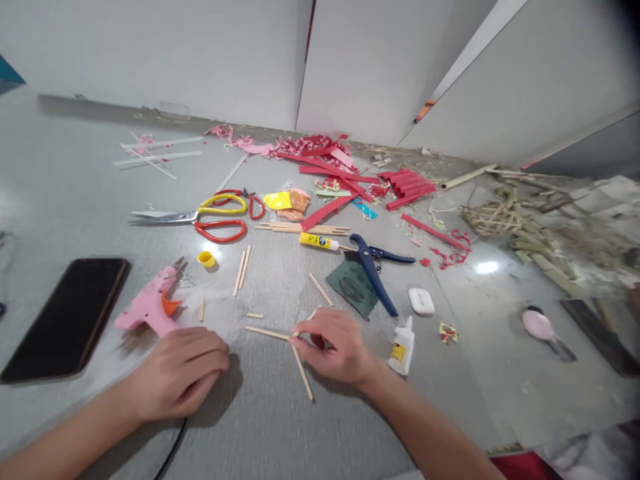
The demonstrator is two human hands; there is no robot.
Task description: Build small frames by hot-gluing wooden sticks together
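Observation:
My right hand pinches a thin wooden stick between thumb and finger. At its fingertips two more sticks meet: one wooden stick runs left and another wooden stick points toward me. Whether they are joined is hidden by the fingers. Curled into a loose fist, my left hand rests on the table over the handle end of a pink glue gun; its palm is hidden. A short stick piece and another short piece lie between the hands and the scissors.
Scissors, a glue stick, blue-handled cutters, a white glue bottle and a phone surround the hands. Red paper strips and shreds lie along the back near white panels.

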